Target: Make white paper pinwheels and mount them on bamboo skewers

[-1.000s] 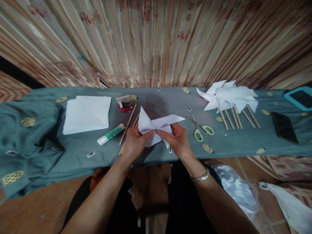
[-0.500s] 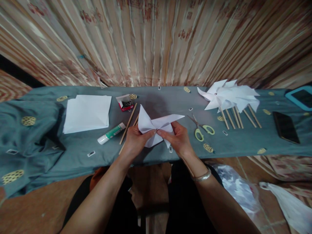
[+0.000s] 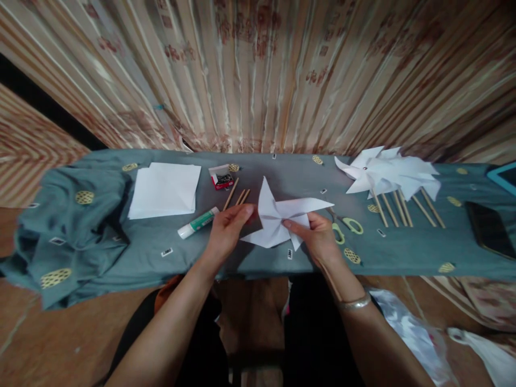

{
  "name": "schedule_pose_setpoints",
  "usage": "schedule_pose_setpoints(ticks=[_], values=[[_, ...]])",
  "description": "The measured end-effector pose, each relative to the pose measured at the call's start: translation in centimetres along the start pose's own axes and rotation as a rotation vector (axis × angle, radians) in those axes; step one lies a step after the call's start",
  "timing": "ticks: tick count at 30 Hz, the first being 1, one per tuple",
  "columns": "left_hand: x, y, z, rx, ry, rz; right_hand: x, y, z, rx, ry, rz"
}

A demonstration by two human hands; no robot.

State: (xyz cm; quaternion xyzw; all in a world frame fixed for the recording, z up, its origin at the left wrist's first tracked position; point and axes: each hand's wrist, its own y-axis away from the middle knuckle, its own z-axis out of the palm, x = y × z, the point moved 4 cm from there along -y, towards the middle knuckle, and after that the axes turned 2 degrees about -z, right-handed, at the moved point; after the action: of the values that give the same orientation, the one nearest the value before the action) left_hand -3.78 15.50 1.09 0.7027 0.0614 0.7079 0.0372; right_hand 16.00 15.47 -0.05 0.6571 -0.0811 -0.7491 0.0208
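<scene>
A white paper pinwheel (image 3: pixel 271 228) with pointed blades is held over the table, its folded tips gathered at the centre. My right hand (image 3: pixel 320 236) grips it from the right, thumb pressed on the paper near the middle and fingers behind. To its left, my left hand (image 3: pixel 226 230) is off the paper, fingers stretched out and seemingly holding nothing. Wooden sticks (image 3: pixel 231 193) lie just beyond the left hand, partly hidden by it. A glue stick (image 3: pixel 198 222) lies beside that hand. Further back stands an open small red box (image 3: pixel 222 181) with dark small contents.
Stacked white paper (image 3: pixel 165 191) lies at left, near bunched cloth (image 3: pixel 86 226). Green-handled scissors (image 3: pixel 351 224) lie right of my right hand, partly covered. Finished pinwheels on sticks (image 3: pixel 387 172), a phone (image 3: pixel 489 230) and a blue-edged device (image 3: pixel 503 177) are further right.
My left hand has let go of the pinwheel and drawn away to the left. My right hand keeps hold of it. The view has shifted, so things on the table appear further right.
</scene>
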Motion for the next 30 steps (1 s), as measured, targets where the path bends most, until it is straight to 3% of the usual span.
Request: schedule_pose_setpoints(ticks=[1,4,6,15,20,22,25,27,30], values=[[0.1,-0.3,-0.9,0.085,-0.133,0.075,0.0,0.0,-0.4,0.004,-0.001,0.002],[0.3,-1.1,-2.0,0.105,-0.618,0.266,-0.2,0.4,-1.3,0.009,0.018,0.011],[0.0,-1.3,-2.2,0.097,-0.819,0.325,-0.5,0.8,-1.6,-0.011,0.043,0.021],[-0.5,-0.9,-0.7,0.039,-1.118,0.387,-2.5,3.4,-1.9,-0.148,0.238,-0.099],[-0.4,-0.8,-0.3,0.024,-1.040,0.350,-4.3,5.5,-1.8,-0.245,0.352,-0.330],[0.0,-0.5,-0.2,0.013,-0.903,0.346,-5.2,6.4,-1.5,-0.299,0.396,-0.460],[1.0,0.7,0.0,-0.012,-0.425,0.284,-6.6,7.5,-0.8,-0.372,0.469,-0.618],[1.5,1.7,0.3,-0.035,-0.087,0.129,-7.4,8.0,-0.4,-0.391,0.500,-0.670],[2.1,3.3,1.0,-0.062,0.218,-0.084,-8.1,8.3,0.1,-0.380,0.508,-0.696]])
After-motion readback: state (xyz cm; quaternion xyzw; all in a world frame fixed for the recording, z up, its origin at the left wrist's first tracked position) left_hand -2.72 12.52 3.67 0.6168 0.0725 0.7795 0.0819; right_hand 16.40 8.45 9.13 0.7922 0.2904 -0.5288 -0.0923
